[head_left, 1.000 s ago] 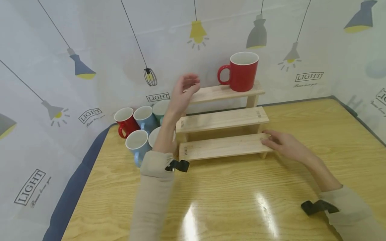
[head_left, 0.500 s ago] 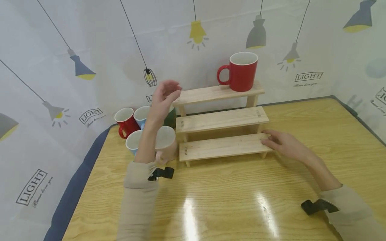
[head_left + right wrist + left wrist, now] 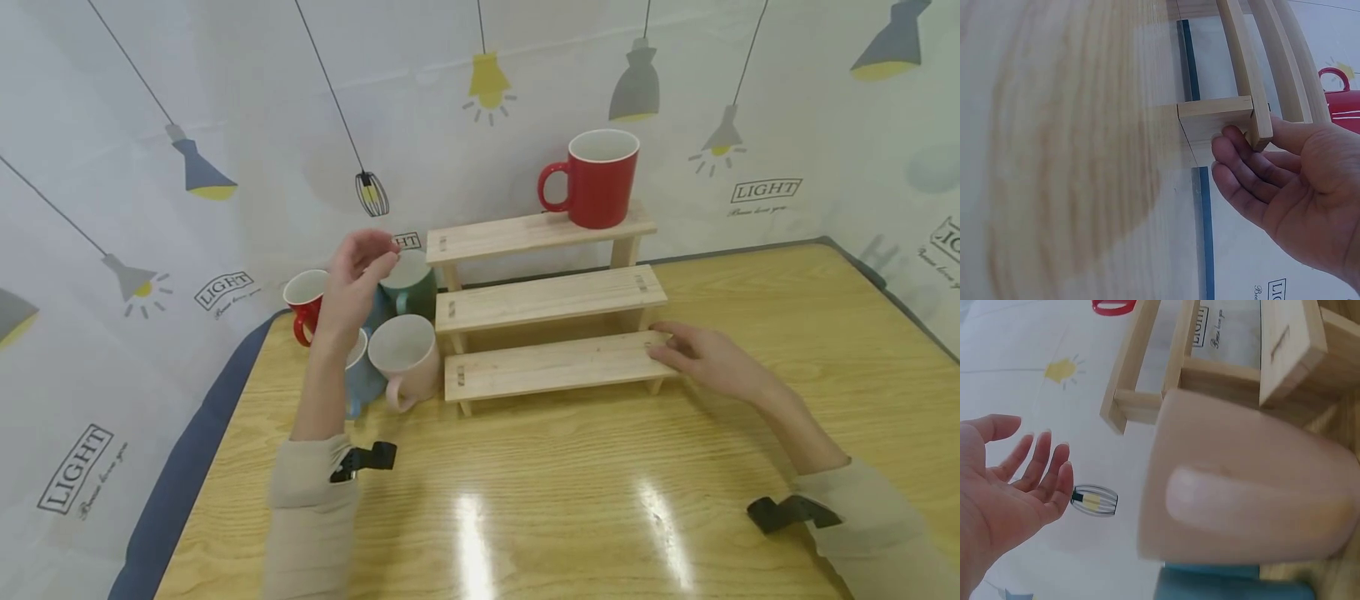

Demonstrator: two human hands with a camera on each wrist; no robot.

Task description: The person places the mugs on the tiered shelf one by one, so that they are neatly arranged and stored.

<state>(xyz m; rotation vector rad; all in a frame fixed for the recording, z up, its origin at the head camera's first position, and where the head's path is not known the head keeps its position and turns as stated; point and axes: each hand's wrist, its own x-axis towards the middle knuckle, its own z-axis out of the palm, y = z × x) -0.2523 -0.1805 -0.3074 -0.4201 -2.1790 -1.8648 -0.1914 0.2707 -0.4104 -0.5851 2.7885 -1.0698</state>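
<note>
My left hand (image 3: pixel 352 287) hovers over a group of mugs, its fingers loosely bent and holding nothing. Around and beneath it stand a red mug (image 3: pixel 303 312), a green mug (image 3: pixel 418 292), a pale pink mug (image 3: pixel 414 371) and two blue mugs, the front one (image 3: pixel 363 382) partly behind the wrist. That pink mug (image 3: pixel 1247 487) fills much of the left wrist view. With thumb above and fingers below, my right hand (image 3: pixel 708 360) grips the right end of the lowest step of a three-tier wooden stand (image 3: pixel 551 367). A second red mug (image 3: pixel 603 190) sits upright on the top tier, towards its right.
The wooden table (image 3: pixel 555 492) extends in front and to the right of the stand. A white curtain (image 3: pixel 487 167) printed with lamps rises close behind, and a dark blue edge (image 3: pixel 180 442) runs along the table's left side.
My left hand has moved left and down, away from the top tier to above the mugs. The right hand keeps its grip on the stand, which stays in place.
</note>
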